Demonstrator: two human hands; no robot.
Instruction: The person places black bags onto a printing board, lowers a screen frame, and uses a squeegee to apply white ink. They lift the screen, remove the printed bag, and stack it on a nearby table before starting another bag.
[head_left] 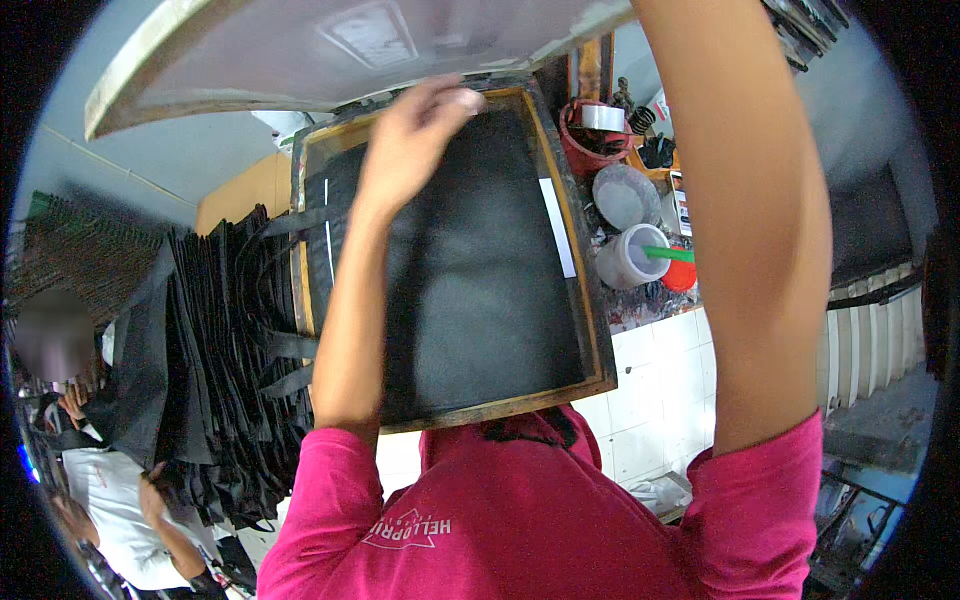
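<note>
A black fabric bag (480, 300) lies flat on a wood-edged board (600, 350) in front of me, its straps (290, 345) hanging over the left edge. My left hand (420, 130) is over the far end of the bag; its fingers are blurred, so I cannot tell whether they hold anything. Above the board, a printing screen (250, 65) with a pale wooden frame is tilted up, a light rectangular design on its mesh. My right arm (760, 230) reaches up past the upper edge of the view, and its hand is out of sight. A white strip (558, 228) lies along the bag's right side.
Many black bags (215, 350) hang in a dense row at left. Beside them is a person in a white shirt (125, 515). Right of the board are a white tub (632, 258) with a green handle, a grey round lid (626, 197) and a red bucket (592, 150).
</note>
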